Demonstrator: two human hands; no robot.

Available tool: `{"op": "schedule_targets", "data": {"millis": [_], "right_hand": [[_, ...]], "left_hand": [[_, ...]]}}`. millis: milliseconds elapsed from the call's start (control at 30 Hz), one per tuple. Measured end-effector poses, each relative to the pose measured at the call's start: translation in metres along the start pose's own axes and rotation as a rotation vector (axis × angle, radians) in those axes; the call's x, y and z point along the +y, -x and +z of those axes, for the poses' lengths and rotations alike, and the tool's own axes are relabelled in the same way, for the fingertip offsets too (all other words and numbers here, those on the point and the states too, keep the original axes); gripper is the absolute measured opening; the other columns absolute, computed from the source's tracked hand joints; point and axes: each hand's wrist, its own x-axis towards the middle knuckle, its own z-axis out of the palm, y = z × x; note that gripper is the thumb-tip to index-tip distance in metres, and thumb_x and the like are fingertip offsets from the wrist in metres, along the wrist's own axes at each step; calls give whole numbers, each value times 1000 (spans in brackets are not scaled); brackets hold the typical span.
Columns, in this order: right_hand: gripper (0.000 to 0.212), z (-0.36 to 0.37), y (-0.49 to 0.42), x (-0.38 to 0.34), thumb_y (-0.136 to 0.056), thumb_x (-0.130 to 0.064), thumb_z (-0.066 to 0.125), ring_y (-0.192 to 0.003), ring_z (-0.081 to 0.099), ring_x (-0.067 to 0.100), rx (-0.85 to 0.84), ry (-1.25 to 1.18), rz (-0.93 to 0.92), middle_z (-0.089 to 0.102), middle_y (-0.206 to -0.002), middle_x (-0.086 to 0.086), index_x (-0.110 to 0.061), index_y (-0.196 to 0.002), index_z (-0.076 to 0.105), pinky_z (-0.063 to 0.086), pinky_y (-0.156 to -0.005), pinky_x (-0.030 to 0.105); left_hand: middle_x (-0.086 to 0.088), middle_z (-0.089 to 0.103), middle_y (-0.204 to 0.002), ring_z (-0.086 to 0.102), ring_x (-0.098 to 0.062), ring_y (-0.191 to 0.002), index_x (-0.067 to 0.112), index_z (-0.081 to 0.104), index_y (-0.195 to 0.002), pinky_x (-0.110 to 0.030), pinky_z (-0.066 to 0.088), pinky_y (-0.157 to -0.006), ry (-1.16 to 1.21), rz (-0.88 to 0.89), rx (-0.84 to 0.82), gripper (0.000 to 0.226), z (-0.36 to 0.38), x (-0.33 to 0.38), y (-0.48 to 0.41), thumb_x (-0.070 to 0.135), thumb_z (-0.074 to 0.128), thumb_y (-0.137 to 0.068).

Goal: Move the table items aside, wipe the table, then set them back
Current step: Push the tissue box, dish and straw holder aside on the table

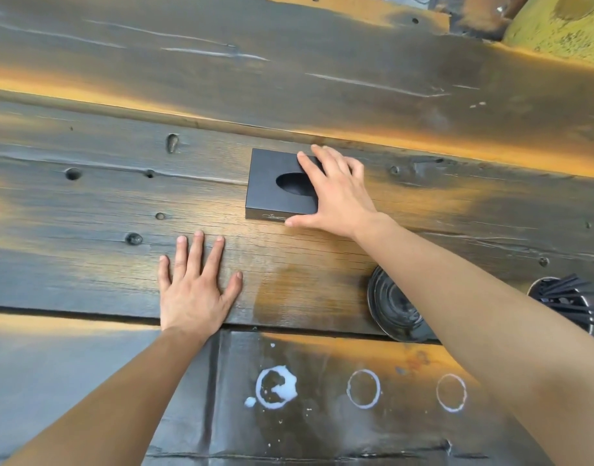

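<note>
A flat black tissue box (272, 186) with an oval opening lies on the dark wooden table (120, 196), near its middle. My right hand (332, 193) is spread over the box's right half, thumb against its near edge and fingers over the top. My left hand (194, 284) lies flat on the bare wood to the box's near left, fingers apart, holding nothing. White liquid rings and a splash (277, 386) mark the dark surface at the near edge.
A dark glossy plate (393, 307) sits at the near right, partly under my right forearm. Beside it stands a round holder of black sticks (564, 301). A yellow-green cushion (564, 25) shows beyond the far right edge.
</note>
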Motion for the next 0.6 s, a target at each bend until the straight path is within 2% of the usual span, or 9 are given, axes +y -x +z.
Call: {"op": "schedule_targets", "data": {"millis": [100,200,300,433,500,600], "right_hand": [[118,-5,18,0,-71,-90,59,-160,13,27,34,-68,46,18,-173,9,-25,-164,25,15,-125,49],[99,-5,57,1,-82,-81,57,-155,25,24,139,-182,164,33,-166,4,-24,-160,35,22,-122,48],[84,7,112,6,-91,-70,57,-145,36,23,177,-307,352,45,-156,3,-22,-157,41,32,-116,47],[70,34,193,17,-96,-54,63,-135,46,30,224,-402,640,53,-145,10,-13,-151,50,41,-112,49],[67,48,228,21,-96,-47,67,-131,47,34,239,-433,798,53,-139,15,-8,-149,51,42,-110,48],[71,61,261,27,-97,-42,69,-130,44,37,227,-518,1016,46,-136,18,-5,-152,43,40,-110,45]], "left_hand": [[2,2,-173,-7,-24,-160,39,11,-162,-54,-2,-127,15,-11,-11,76,-2,2,0,72,21,-94],[0,7,-173,-4,-25,-160,37,19,-161,-55,0,-127,97,-8,4,73,-3,10,4,67,30,-95],[1,11,-172,-1,-22,-160,34,24,-160,-51,1,-127,137,114,7,68,2,39,15,61,39,-99],[0,20,-170,6,-22,-159,30,31,-158,-51,6,-127,183,235,-13,66,10,95,22,58,44,-99],[0,20,-170,6,-22,-159,31,31,-158,-52,6,-127,186,280,-38,67,14,119,21,59,43,-98],[1,17,-171,4,-24,-159,34,27,-159,-55,6,-126,152,340,-69,70,22,145,14,64,39,-97]]}}
